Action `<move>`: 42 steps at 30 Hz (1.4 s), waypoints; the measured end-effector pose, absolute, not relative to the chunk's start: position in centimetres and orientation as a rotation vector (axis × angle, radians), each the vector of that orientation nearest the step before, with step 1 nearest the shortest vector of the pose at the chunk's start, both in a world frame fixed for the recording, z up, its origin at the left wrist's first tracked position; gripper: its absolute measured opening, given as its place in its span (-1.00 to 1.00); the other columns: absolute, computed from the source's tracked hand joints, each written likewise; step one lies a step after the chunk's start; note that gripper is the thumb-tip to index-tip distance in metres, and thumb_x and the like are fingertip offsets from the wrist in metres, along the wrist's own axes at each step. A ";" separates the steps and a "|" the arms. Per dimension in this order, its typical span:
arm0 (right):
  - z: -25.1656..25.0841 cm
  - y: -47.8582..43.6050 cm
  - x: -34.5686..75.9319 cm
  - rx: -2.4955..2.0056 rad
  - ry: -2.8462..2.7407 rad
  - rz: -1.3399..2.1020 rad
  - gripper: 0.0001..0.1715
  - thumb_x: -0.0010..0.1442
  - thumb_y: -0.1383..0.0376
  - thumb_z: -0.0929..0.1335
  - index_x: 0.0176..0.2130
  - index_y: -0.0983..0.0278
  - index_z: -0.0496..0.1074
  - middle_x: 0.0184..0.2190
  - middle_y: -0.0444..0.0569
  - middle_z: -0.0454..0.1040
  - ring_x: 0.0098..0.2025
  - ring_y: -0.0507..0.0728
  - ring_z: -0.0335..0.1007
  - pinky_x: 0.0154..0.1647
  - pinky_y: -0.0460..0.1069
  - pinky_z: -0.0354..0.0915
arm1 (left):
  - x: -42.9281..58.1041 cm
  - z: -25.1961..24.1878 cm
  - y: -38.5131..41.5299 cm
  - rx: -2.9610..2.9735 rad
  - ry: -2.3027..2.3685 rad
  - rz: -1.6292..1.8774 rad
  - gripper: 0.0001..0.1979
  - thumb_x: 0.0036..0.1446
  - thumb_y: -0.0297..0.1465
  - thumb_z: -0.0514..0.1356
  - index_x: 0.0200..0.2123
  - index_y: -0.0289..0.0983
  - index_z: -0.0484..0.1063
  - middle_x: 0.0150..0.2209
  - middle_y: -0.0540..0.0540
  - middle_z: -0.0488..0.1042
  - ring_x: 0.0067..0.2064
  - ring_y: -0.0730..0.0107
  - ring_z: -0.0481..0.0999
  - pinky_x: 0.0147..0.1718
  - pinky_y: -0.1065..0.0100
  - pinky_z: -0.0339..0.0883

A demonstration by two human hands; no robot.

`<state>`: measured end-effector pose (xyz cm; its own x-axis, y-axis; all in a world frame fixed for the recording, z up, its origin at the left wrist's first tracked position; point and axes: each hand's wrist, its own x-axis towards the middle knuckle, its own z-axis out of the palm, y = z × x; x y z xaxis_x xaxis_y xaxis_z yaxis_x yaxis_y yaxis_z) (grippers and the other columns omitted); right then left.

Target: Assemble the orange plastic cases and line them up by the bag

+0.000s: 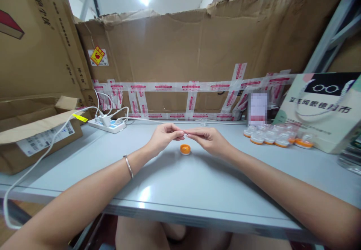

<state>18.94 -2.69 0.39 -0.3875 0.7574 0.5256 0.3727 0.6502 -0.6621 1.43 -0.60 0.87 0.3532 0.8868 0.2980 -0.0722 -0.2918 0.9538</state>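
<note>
My left hand (pixel 166 137) and my right hand (pixel 207 139) meet fingertip to fingertip above the middle of the grey table (pixel 158 182). Between them is a small whitish piece (pixel 185 134), pinched by the fingers of both hands; its shape is too small to make out. Just below the fingertips, an orange and white round cap (pixel 185 149) rests on the table, touched by neither hand. A silver bangle is on my left wrist.
Several clear pieces with orange bases (pixel 270 135) stand at the right, before a paper bag (pixel 318 110). A white power strip (pixel 108 125) with cables and an open cardboard box (pixel 42 133) are at the left. Large cardboard (pixel 169 46) closes off the back.
</note>
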 end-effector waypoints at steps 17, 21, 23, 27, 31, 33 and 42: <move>-0.3 -2.7 18.7 -0.820 -2.101 0.123 -0.72 0.12 0.34 0.22 -0.23 0.19 0.47 -0.31 -0.08 0.54 -0.26 0.09 0.45 -0.22 -0.02 0.32 | 1.7 0.8 -0.8 1.607 0.780 1.150 -0.80 -0.17 -0.38 0.29 -0.56 -0.39 0.33 -0.57 -0.01 0.43 -0.49 0.53 0.41 -0.41 0.42 0.28; -0.2 -2.7 18.5 -0.893 -2.096 0.167 -0.73 0.11 0.33 0.21 -0.26 0.21 0.47 -0.37 -0.07 0.53 -0.31 0.09 0.43 -0.25 -0.01 0.31 | 1.7 0.6 -0.7 1.636 0.814 1.139 -0.79 -0.16 -0.36 0.28 -0.55 -0.38 0.33 -0.58 0.01 0.41 -0.49 0.53 0.41 -0.42 0.43 0.28; -0.1 -2.9 18.4 -0.914 -2.076 0.249 -0.74 0.11 0.30 0.22 -0.29 0.24 0.46 -0.40 -0.05 0.52 -0.33 0.09 0.42 -0.25 -0.01 0.31 | 1.7 0.4 -0.6 1.646 0.815 1.124 -0.77 -0.15 -0.33 0.28 -0.53 -0.37 0.33 -0.57 0.00 0.42 -0.48 0.52 0.41 -0.41 0.42 0.29; 0.4 -3.1 18.1 -0.982 -2.000 0.497 -0.71 0.12 0.22 0.21 -0.32 0.29 0.46 -0.44 -0.05 0.49 -0.37 0.07 0.40 -0.29 -0.02 0.31 | 1.5 0.5 -0.5 1.679 0.786 1.092 -0.77 -0.13 -0.31 0.27 -0.48 -0.37 0.36 -0.51 -0.03 0.45 -0.44 0.50 0.43 -0.38 0.41 0.30; 0.6 -3.0 18.0 -0.988 -1.892 0.705 -0.69 0.08 0.14 0.25 -0.38 0.31 0.44 -0.47 -0.05 0.46 -0.38 0.05 0.38 -0.30 -0.03 0.33 | 1.3 0.7 -0.5 1.771 0.756 1.063 -0.76 -0.10 -0.31 0.25 -0.43 -0.39 0.40 -0.47 -0.08 0.46 -0.41 0.47 0.44 -0.38 0.41 0.32; 0.7 -2.9 18.1 -0.975 -1.849 0.793 -0.69 0.06 0.11 0.27 -0.40 0.31 0.42 -0.50 -0.07 0.45 -0.39 0.04 0.38 -0.29 -0.03 0.33 | 1.2 0.8 -0.4 1.802 0.740 1.078 -0.77 -0.09 -0.31 0.24 -0.41 -0.39 0.41 -0.46 -0.08 0.46 -0.40 0.46 0.44 -0.36 0.40 0.33; 0.6 -3.2 17.9 -0.890 -1.684 1.123 -0.59 0.01 0.11 0.34 -0.22 0.21 0.12 -0.56 -0.17 0.47 -0.48 0.03 0.41 -0.36 0.00 0.33 | 1.1 0.6 -0.2 1.921 0.731 1.154 -0.85 -0.10 -0.37 0.25 -0.47 -0.36 0.44 -0.48 -0.07 0.47 -0.40 0.45 0.45 -0.35 0.39 0.36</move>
<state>17.88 -3.21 0.56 -0.3383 0.8971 0.2840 0.0826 0.3290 -0.9407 1.10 -0.24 0.57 0.4263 0.7773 0.4626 0.0856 -0.5438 0.8348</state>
